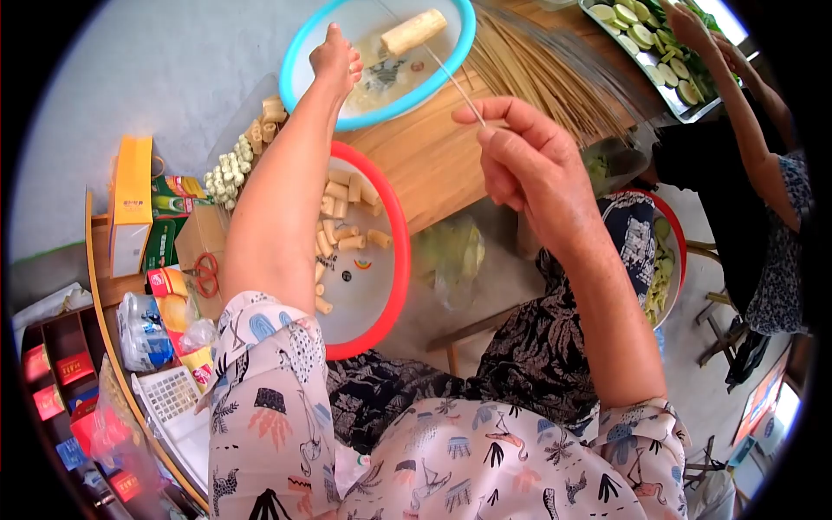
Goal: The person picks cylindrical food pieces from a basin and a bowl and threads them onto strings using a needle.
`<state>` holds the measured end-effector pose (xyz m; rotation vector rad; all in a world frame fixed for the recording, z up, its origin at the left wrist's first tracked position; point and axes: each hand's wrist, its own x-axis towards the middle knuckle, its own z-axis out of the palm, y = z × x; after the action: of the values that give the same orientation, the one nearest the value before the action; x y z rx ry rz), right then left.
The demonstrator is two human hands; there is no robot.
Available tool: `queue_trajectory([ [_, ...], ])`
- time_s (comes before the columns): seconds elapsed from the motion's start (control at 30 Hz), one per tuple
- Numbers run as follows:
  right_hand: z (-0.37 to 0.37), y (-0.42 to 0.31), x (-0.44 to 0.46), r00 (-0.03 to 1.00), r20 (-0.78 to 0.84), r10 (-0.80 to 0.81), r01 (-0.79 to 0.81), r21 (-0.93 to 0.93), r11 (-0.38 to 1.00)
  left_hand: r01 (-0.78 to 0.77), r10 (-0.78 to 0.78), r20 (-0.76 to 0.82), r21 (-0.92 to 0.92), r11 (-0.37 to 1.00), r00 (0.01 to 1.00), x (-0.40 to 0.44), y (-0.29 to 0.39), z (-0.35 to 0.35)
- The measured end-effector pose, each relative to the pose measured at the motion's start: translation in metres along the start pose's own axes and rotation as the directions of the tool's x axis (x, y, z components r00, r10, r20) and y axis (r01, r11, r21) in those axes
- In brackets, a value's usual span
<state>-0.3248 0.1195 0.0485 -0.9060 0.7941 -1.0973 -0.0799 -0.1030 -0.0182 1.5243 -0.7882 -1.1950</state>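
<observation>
In my right hand (pixel 529 156), thumb and fingers pinch a thin skewer (pixel 455 82). A thick tan roll of food (pixel 414 32) sits near its far end, above a blue-rimmed basin (pixel 407 106) with cloudy liquid inside. My left hand (pixel 336 62) is over the left side of that basin, fingers curled in and thumb pointing up, apart from the roll; I see nothing in it. Under my left forearm, a red-rimmed basin (pixel 402 260) holds several short tan tubes (pixel 347 232).
Many bare skewers (pixel 555 78) lie on the wooden table (pixel 433 165). Skewered pale-green pieces (pixel 230 173) and boxes (pixel 132 204) are at left. Another person's arm (pixel 737 113) reaches over a tray (pixel 689 111) of sliced vegetables. A vegetable basin (pixel 680 251) stands by my right leg.
</observation>
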Motion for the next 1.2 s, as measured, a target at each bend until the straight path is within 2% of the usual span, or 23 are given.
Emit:
queue_trajectory([
  [0.07, 0.003, 0.003, 0.0, 1.0, -0.014, -0.004, 0.004, -0.022, 1.0, 0.012, -0.009, 0.076, -0.04, 0.999, 0.997, -0.001, -0.006, -0.004],
  [0.1, 0.005, 0.003, 0.002, 0.999, -0.026, -0.029, 0.027, -0.05, 0.998, 0.018, -0.016, 0.06, -0.039, 0.999, 0.998, -0.004, -0.008, -0.01],
  [0.17, 0.003, 0.006, 0.003, 1.0, 0.01, -0.012, 0.013, -0.049, 0.999, -0.062, 0.076, 0.224, -0.066, 0.996, 0.972, -0.021, -0.006, -0.024],
  [0.23, 0.004, 0.012, 0.003, 0.999, 0.023, -0.049, 0.051, -0.088, 0.995, -0.101, 0.098, 0.214, 0.002, 0.995, 0.972, -0.053, -0.013, -0.05],
  [0.3, 0.005, 0.017, 0.002, 0.998, 0.054, -0.035, 0.039, -0.077, 0.996, -0.274, 0.223, 0.258, 0.18, 0.945, 0.94, -0.09, -0.019, -0.08],
  [0.33, 0.006, 0.019, 0.002, 0.997, 0.064, -0.044, 0.05, -0.086, 0.995, -0.29, 0.222, 0.274, 0.242, 0.926, 0.936, -0.102, -0.028, -0.105],
  [0.4, 0.006, 0.022, 0.001, 0.994, 0.095, -0.045, 0.054, -0.096, 0.994, -0.415, 0.327, 0.257, 0.508, 0.755, 0.909, -0.13, -0.046, -0.151],
  [0.43, 0.007, 0.023, 0.001, 0.993, 0.108, -0.042, 0.053, -0.102, 0.993, -0.413, 0.332, 0.245, 0.505, 0.758, 0.911, -0.136, -0.061, -0.178],
  [0.47, 0.009, 0.023, 0.001, 0.993, 0.111, -0.04, 0.052, -0.113, 0.992, -0.562, 0.487, 0.332, 0.681, 0.469, 0.808, -0.14, -0.079, -0.206],
  [0.5, 0.01, 0.024, 0.001, 0.993, 0.113, -0.038, 0.052, -0.125, 0.991, -0.62, 0.58, 0.454, 0.776, 0.115, 0.677, -0.147, -0.089, -0.222],
  [0.53, 0.011, 0.025, 0.001, 0.993, 0.111, -0.039, 0.054, -0.14, 0.989, -0.616, 0.587, 0.445, 0.779, 0.119, 0.676, -0.16, -0.092, -0.225],
  [0.6, 0.013, 0.026, 0.002, 0.992, 0.118, -0.039, 0.056, -0.147, 0.988, -0.514, 0.653, 0.435, 0.854, -0.081, 0.619, -0.186, -0.099, -0.224],
  [0.63, 0.014, 0.027, 0.003, 0.992, 0.117, -0.037, 0.055, -0.147, 0.988, -0.513, 0.657, 0.431, 0.855, -0.078, 0.619, -0.192, -0.105, -0.217],
  [0.7, 0.016, 0.029, 0.006, 0.991, 0.126, -0.036, 0.055, -0.151, 0.987, -0.679, 0.573, 0.495, 0.718, 0.153, 0.653, -0.197, -0.123, -0.194],
  [0.8, 0.017, 0.034, 0.01, 0.991, 0.132, -0.024, 0.042, -0.14, 0.989, -0.737, 0.559, 0.563, 0.662, 0.137, 0.609, -0.192, -0.14, -0.152],
  [0.87, 0.015, 0.036, 0.01, 0.992, 0.124, -0.012, 0.028, -0.128, 0.991, -0.647, 0.493, 0.489, 0.73, 0.22, 0.719, -0.189, -0.143, -0.128],
  [0.9, 0.014, 0.036, 0.011, 0.992, 0.127, -0.004, 0.02, -0.126, 0.992, -0.65, 0.492, 0.492, 0.726, 0.223, 0.718, -0.186, -0.145, -0.122],
  [0.97, 0.012, 0.036, 0.012, 0.992, 0.125, 0.003, 0.012, -0.124, 0.992, -0.531, 0.452, 0.437, 0.841, 0.1, 0.778, -0.177, -0.15, -0.114],
  [1.1, 0.011, 0.035, 0.011, 0.992, 0.125, -0.02, 0.037, -0.136, 0.99, -0.54, 0.448, 0.463, 0.84, 0.053, 0.765, -0.17, -0.145, -0.115],
  [1.17, 0.013, 0.033, 0.01, 0.992, 0.126, -0.017, 0.033, -0.13, 0.991, -0.591, 0.547, 0.391, 0.767, 0.25, 0.74, -0.177, -0.133, -0.117],
  [1.2, 0.014, 0.033, 0.009, 0.992, 0.121, -0.043, 0.062, -0.152, 0.987, -0.584, 0.541, 0.389, 0.774, 0.247, 0.745, -0.182, -0.127, -0.122],
])
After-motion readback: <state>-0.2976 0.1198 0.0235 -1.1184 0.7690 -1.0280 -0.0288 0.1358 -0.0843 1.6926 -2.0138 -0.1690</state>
